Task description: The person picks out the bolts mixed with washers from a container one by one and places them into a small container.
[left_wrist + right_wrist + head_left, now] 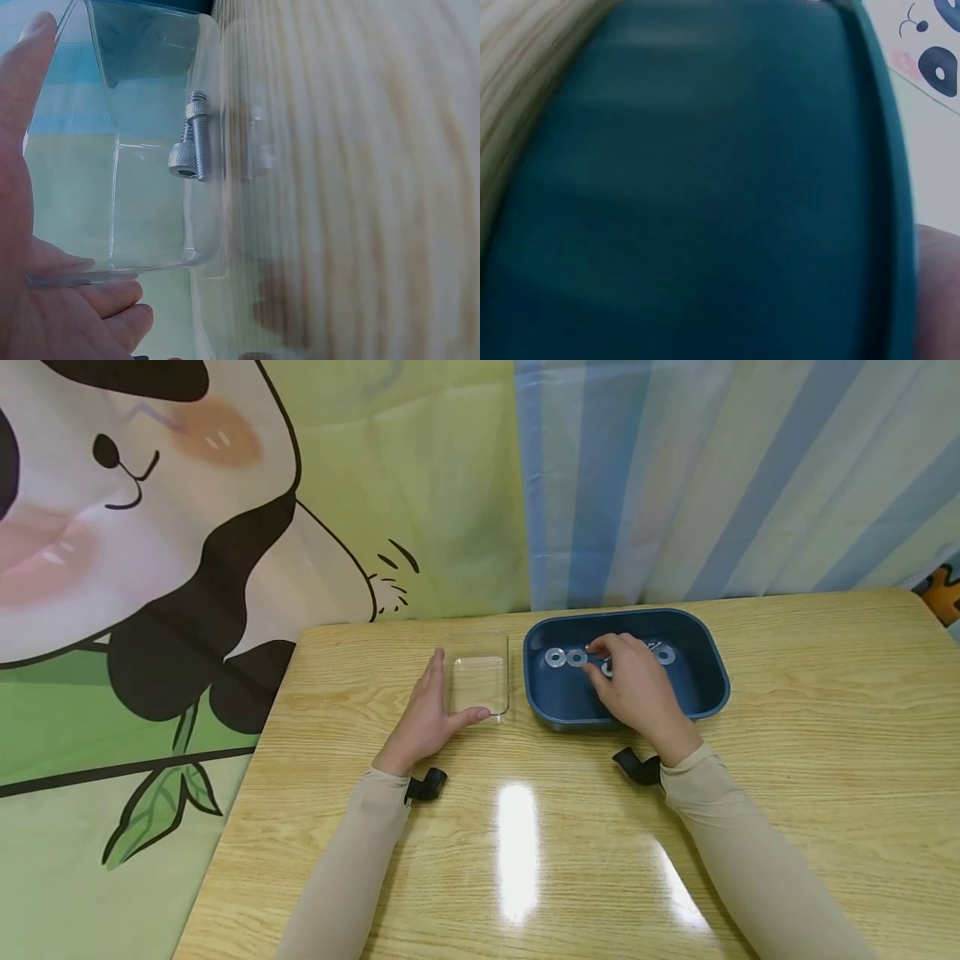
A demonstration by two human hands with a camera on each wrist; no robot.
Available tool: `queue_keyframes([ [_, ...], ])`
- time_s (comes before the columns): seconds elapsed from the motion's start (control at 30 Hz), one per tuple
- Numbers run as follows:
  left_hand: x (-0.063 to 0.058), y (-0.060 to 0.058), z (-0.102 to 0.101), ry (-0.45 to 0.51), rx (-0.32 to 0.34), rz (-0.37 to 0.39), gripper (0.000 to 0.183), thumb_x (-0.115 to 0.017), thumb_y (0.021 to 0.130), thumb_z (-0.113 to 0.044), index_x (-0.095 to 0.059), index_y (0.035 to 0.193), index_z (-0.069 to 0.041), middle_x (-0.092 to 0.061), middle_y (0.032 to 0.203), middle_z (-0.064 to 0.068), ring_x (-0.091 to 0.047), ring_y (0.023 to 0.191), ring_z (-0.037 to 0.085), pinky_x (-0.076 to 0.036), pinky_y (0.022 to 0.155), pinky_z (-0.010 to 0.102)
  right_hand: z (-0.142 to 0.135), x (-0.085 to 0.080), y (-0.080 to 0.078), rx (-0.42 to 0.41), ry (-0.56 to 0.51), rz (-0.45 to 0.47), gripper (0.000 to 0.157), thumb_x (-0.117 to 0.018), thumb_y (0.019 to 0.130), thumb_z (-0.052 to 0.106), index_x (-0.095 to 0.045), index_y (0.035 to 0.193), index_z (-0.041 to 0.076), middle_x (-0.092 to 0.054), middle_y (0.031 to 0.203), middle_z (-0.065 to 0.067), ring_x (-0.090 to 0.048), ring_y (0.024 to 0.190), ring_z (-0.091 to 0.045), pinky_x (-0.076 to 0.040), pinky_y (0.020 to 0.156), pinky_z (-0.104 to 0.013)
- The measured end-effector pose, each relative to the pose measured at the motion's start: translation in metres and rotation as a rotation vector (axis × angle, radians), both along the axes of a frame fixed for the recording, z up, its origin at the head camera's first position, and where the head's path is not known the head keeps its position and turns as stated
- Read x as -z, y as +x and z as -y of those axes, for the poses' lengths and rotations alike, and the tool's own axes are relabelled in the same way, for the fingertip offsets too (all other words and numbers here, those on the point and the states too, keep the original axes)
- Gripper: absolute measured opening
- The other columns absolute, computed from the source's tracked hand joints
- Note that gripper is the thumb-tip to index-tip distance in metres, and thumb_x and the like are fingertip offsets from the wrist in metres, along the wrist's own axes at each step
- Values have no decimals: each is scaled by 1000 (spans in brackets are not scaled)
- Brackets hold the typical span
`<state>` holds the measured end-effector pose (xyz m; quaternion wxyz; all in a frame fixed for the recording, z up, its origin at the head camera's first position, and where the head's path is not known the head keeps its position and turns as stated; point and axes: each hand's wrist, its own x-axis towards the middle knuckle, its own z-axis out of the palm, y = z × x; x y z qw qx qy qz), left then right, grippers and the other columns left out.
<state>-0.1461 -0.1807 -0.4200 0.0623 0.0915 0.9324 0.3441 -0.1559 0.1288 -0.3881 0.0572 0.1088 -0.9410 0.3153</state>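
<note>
My left hand [427,718] rests at the near left corner of a clear plastic box [480,714], its fingers extended along the left wall and its thumb along the near wall. Inside the box, two silver socket-head bolts [193,142] show in the left wrist view. My right hand [637,685] reaches down into a dark blue tray [585,702], thumb and index fingertips apart and bent. Close to those tips lies a flat washer [577,657], beside another washer [555,657]. The palm hides part of the tray. The right wrist view shows mostly the tray's blurred wall [705,187].
Box and tray stand side by side near the back of the wooden table [577,877]. Another washer [665,654] lies in the tray's right part. A printed cloth [450,485] hangs behind the table. Both wrists wear black mounts [427,785].
</note>
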Motion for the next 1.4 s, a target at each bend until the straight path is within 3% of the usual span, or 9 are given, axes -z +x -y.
queue_keyframes([
  [0.2, 0, 0, 0, -2, -1, 0, 124, -71, 82, -65, 8, 162, -11, 2, 168, 13, -3, 154, 29, -15, 121, 51, -9, -1, -4, 15, 19, 19, 27, -68, 97, 15, -65, 118, -3, -62, 110, -22, -57, 92, -35, -48, 77, -50],
  [0.53, 2, -1, 0, 4, -1, -6, 125, -71, 82, -66, 6, 162, -8, 2, 168, 13, -3, 154, 30, -15, 121, 51, -21, 0, -14, 18, 77, 105, 31, -68, 96, 15, -64, 119, -6, -63, 112, -25, -60, 103, -40, -48, 88, -55],
  [1.0, 3, -1, 1, 3, -1, -11, 125, -71, 82, -67, 6, 162, -9, 1, 168, 15, -3, 154, 30, -16, 121, 51, -26, 5, -25, 20, 168, 217, 34, -65, 98, 19, -64, 119, -8, -63, 107, -25, -58, 95, -38, -47, 85, -53],
  [1.4, 2, -1, 1, 0, 1, -16, 125, -71, 82, -67, 5, 162, -8, 1, 169, 14, -3, 154, 30, -15, 121, 51, -25, 9, -32, 9, 248, 252, 35, -64, 99, 20, -64, 118, -9, -62, 115, -30, -57, 107, -46, -44, 95, -58],
])
